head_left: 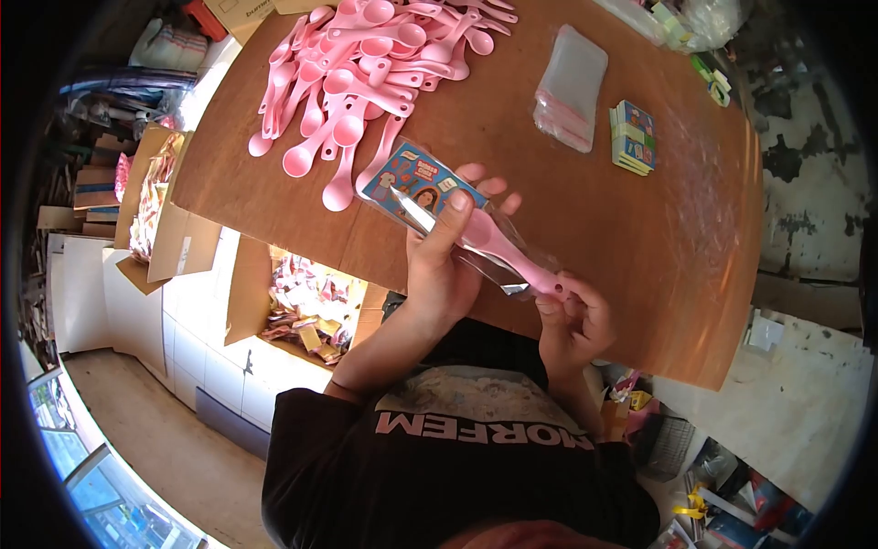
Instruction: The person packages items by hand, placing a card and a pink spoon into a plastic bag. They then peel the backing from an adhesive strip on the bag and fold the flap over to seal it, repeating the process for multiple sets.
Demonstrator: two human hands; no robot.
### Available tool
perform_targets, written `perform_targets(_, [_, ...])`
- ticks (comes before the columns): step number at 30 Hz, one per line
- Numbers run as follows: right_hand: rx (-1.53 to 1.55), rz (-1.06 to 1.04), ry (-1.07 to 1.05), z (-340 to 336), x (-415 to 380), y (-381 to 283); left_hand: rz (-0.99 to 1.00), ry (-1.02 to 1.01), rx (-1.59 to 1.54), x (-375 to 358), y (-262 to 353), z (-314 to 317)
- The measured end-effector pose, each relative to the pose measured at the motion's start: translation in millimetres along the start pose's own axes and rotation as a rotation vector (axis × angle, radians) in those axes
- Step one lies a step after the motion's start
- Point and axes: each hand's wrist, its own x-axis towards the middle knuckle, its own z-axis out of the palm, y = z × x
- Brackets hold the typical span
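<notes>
My left hand [448,265] grips a clear plastic bag, its thumb pressed on a blue printed card [424,188] that shows through the plastic. A pink spoon [512,254] lies inside or against the bag, its bowl beside my left thumb. At the holed end of the spoon's handle, my right hand [576,320] pinches with thumb and fingers. A large heap of pink spoons [366,69] covers the table's far left part. To the right are a stack of clear bags [572,87] and bundled cards [633,137].
The brown table [686,229] has a green-handled tool [713,82] near its far right edge. An open carton [247,288] of small packets stands below its near left edge. Another filled carton [174,220] is farther left.
</notes>
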Motion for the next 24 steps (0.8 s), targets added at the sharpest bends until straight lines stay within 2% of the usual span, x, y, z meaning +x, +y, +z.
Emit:
perform_targets(1, [0.121,0.02,0.077,3,-4,2,-0.024,0.001,-0.054,-3,0,3])
perform_targets(5, [0.068,-0.041,0.065,1,0,-4,-0.149,0.041,-0.156,-6,-3,1])
perform_targets(7, [-0.193,-0.096,-0.135,-1,13,-16,-0.213,0.088,-0.21,-7,-3,6])
perform_targets(8, [-0.197,-0.098,-0.129,-1,16,-16,-0.218,0.083,-0.21,-8,-4,6])
perform_targets(10, [-0.31,-0.255,-0.18,-3,19,-16,-0.343,0.093,-0.268,-10,-7,8])
perform_targets(11, [-0.315,-0.214,-0.069,-8,10,-10,-0.365,0.142,-0.261,-11,-11,10])
perform_targets(12, [-0.325,-0.224,-0.05,-6,13,-10,-0.377,0.121,-0.258,-13,-14,12])
perform_targets(14, [-0.087,-0.338,0.412,3,23,-9,-0.471,0.164,-0.251,-19,-21,16])
perform_targets(16, [-0.074,-0.352,0.442,-14,37,-20,-0.518,0.111,-0.225,-23,-31,18])
perform_targets(18, [-0.377,-0.378,-0.179,-52,52,-26,-0.71,-0.016,-0.225,-25,-36,21])
perform_targets(19, [-0.297,-0.378,-0.188,-56,64,-33,-0.729,-0.031,-0.219,-25,-38,24])
perform_targets(21, [-0.399,-0.369,-0.138,-78,83,-52,-0.866,-0.357,-0.295,-23,-40,32])
perform_targets(23, [-0.492,-0.36,-0.097,-96,98,-68,-0.967,-0.418,-0.204,-27,-39,33])
perform_targets(24, [-0.499,-0.393,0.015,-102,104,-75,-1.054,-0.471,-0.113,-29,-37,33])
